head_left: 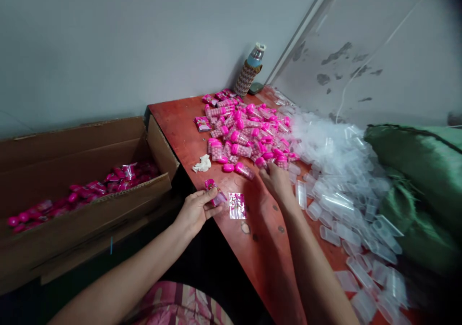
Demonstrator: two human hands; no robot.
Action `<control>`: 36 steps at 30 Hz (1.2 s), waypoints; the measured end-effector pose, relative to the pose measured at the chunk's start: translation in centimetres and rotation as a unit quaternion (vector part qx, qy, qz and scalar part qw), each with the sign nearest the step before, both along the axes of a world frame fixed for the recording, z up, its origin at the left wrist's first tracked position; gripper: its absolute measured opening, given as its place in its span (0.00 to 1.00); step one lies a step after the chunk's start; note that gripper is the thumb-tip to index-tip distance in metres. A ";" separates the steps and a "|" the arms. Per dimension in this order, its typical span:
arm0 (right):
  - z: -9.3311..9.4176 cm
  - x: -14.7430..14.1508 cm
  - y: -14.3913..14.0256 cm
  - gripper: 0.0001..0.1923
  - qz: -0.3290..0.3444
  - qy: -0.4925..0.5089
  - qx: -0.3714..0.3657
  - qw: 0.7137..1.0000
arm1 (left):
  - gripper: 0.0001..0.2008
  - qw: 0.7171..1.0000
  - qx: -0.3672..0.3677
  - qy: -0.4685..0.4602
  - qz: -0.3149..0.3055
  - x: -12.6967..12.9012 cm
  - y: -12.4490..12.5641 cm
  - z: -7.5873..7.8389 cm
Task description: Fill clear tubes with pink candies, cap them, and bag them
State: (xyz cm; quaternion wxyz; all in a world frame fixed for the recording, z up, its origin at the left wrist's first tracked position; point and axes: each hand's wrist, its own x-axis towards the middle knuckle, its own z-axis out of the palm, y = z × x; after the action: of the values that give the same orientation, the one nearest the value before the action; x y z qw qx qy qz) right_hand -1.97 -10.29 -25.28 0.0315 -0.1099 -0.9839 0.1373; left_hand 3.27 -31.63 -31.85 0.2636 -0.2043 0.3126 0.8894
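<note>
While two hands (197, 209) work, one packet (237, 206) lies between.

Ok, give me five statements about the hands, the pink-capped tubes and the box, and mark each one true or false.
1. The left hand holds a small packet with pink in it at the table's edge. True.
2. The right hand rests inside the cardboard box. False: it reaches into the heap of pink-capped tubes on the red table.
3. The cardboard box holds pink packed items. True.
4. The clear plastic sleeves lie left of the pink heap. False: they lie to its right, beside a green sack.
5. A bottle stands by the wall behind the heap. True.
</note>
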 end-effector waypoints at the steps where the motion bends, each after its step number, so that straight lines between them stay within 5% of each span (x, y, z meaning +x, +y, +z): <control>1: -0.2 1.8 -0.2 0.16 -0.006 0.021 -0.105 0.994 | 0.05 1.000 0.013 -0.011 0.003 0.0 0.2 0.0; 3: -0.8 5.8 -1.5 0.17 0.001 0.021 -0.353 0.935 | 0.04 0.999 0.034 -0.032 0.013 0.0 0.7 0.1; 5: -1.7 9.5 -3.4 0.16 -0.006 -0.010 -0.513 0.858 | 0.03 0.997 0.051 -0.050 0.028 0.2 1.3 0.2; 7: -2.7 12.4 -5.4 0.15 -0.024 -0.019 -0.593 0.805 | 0.02 0.995 0.069 -0.060 0.042 0.5 2.1 0.4; 9: -3.5 14.2 -6.8 0.14 -0.038 -0.006 -0.624 0.781 | 0.03 0.993 0.084 -0.061 0.051 0.9 2.9 0.6; 21: -4.7 15.8 -7.3 0.13 -0.068 0.096 -0.605 0.787 | 0.07 0.997 0.066 -0.041 0.008 2.5 5.5 1.1; 29: -5.2 15.7 -7.1 0.13 -0.068 0.088 -0.576 0.810 | 0.11 0.996 0.020 0.077 -0.034 3.0 5.9 1.5; 36: -5.9 15.4 -7.1 0.12 -0.050 0.087 -0.608 0.788 | 0.12 0.981 0.004 0.163 -0.107 2.9 5.5 1.8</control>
State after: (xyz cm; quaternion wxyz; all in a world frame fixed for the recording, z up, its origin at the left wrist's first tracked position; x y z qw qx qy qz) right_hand 13.39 -17.44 -31.19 0.0501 -0.1434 -0.6832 0.7142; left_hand 6.20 -26.08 -30.01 0.3036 -0.0210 0.3679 0.8786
